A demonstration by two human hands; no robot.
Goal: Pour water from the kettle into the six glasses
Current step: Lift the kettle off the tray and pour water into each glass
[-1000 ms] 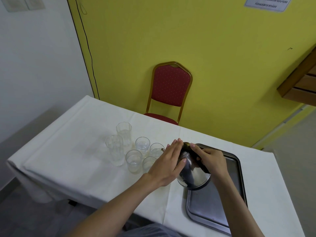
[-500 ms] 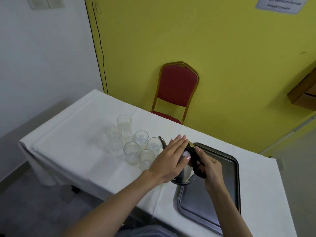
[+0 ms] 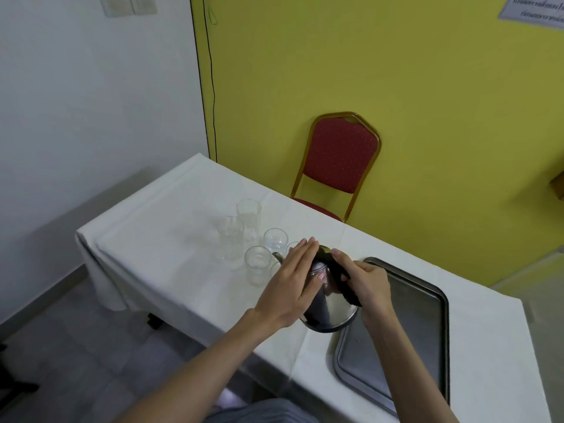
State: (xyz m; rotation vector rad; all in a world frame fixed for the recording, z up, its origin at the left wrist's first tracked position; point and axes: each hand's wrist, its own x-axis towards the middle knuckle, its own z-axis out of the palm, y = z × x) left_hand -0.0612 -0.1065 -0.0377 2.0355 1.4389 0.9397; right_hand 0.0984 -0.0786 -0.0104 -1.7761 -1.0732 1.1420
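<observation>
So the kettle [image 3: 328, 303] was up off the table [image 3: 171, 239], tipped hard toward the glasses [image 3: 258, 264], its shiny round belly facing the camera and hanging over the table edge just left of the tray [image 3: 427, 325]. The spout [image 3: 278, 257] poked out to the left, right by the rim of the nearest short glass.

The right hand [image 3: 370, 288] had the black handle [image 3: 343, 279], fingers curled snug round it, thumb stretched along the top. The left hand [image 3: 294, 285] was flat against the kettle's upper left side and lid area, fingers straight and pressed together, not wrapped round anything, just resting there like a brace, thumb tucked on the metal.

Glasses were bunched together on the white cloth, left of the kettle: two tall ones at the back left, then shorter ones nearer the kettle. I could make out five for sure; the left hand and spout covered part of the cluster, so anything behind was hidden. A bit of water seemed to sit in a couple of the short ones, though clear glass on white cloth made it hard to tell. Couldn't see any stream coming from the spout either.

The metal tray lay bare on the right side of the table. A red chair [image 3: 340, 157] stood behind the table against the yellow wall [image 3: 396, 71].
</observation>
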